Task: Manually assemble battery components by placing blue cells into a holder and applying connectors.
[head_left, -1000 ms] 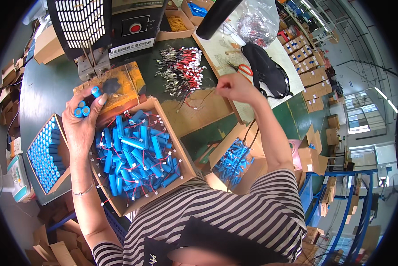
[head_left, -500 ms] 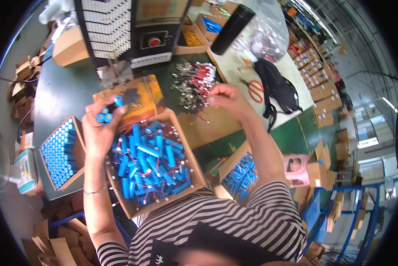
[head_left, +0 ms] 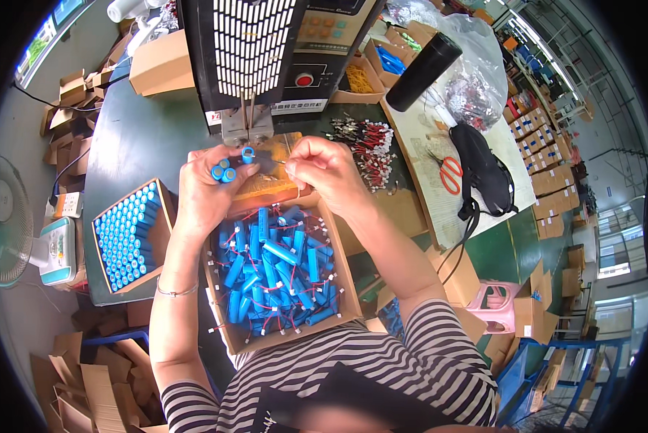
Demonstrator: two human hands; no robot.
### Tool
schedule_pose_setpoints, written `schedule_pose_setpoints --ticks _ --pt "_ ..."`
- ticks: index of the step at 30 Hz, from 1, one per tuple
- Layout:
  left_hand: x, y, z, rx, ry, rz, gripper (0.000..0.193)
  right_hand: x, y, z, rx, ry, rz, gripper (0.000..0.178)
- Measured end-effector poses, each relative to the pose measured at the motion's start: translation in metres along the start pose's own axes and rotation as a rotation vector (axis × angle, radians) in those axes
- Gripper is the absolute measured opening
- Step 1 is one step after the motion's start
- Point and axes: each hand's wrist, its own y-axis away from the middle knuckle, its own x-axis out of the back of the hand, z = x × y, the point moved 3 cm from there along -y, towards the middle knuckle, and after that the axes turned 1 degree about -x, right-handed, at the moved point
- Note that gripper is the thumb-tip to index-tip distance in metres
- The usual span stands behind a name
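My left hand [head_left: 203,189] is closed around several blue cylindrical batteries [head_left: 224,173]. One battery [head_left: 247,155] is raised at my fingertips, just under the two metal electrodes [head_left: 247,115] of a black spot-welding machine [head_left: 306,54]. To its right, my right hand [head_left: 330,172] pinches a thin wire lead [head_left: 300,190]; most of the lead is hidden by the fingers. Both hands are over a worn amber block [head_left: 284,189] in front of the machine. Nearer me, an open cardboard box [head_left: 344,278] holds many blue batteries with red leads and white plugs.
At left, a tray [head_left: 164,234] holds upright blue batteries. A pile of wire leads [head_left: 371,148] lies right of the machine. Farther right are orange-handled scissors [head_left: 450,175], a black bag [head_left: 488,173] and a black cylinder [head_left: 423,72]. A fan [head_left: 10,198] stands far left.
My right hand has moved left from the pile of leads to beside the raised battery, with a lead in its fingers. My left hand still holds its batteries, now closer to the electrodes. The view has shifted.
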Motion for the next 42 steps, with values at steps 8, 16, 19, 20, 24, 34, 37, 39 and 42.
schedule_pose_setpoints --ticks 8,16,19,20,24,34,37,39,42 --pt "-0.001 -0.004 0.000 0.020 -0.049 -0.013 0.022 -0.001 -0.002 0.002 -0.056 -0.067 0.056 0.009" --pt "-0.001 -0.006 -0.002 0.045 0.026 -0.044 0.023 -0.004 -0.002 0.000 -0.068 -0.022 0.092 0.010" --pt "-0.002 -0.006 -0.004 0.009 0.018 -0.027 0.024 -0.003 -0.003 0.001 -0.076 -0.024 0.092 0.010" --pt "-0.003 -0.007 -0.004 0.009 0.015 -0.026 0.024 -0.002 -0.004 0.001 -0.076 -0.024 0.093 0.010" --pt "-0.004 -0.007 -0.004 0.127 0.033 -0.085 0.023 -0.003 -0.002 0.004 -0.077 -0.053 0.096 0.010" --pt "-0.002 0.005 0.012 -0.161 -0.258 0.106 0.016 0.011 0.011 -0.007 0.039 0.251 0.105 0.004" --pt "0.002 0.010 0.019 -0.115 -0.221 0.088 0.017 0.012 0.016 -0.013 0.059 0.246 0.065 0.005" --pt "0.010 0.013 0.023 0.005 -0.040 0.039 0.020 0.011 0.017 -0.022 0.091 0.207 0.042 0.005" --pt "0.018 0.023 0.020 0.219 0.370 -0.105 0.024 0.008 0.018 -0.026 0.046 0.127 0.012 0.004"
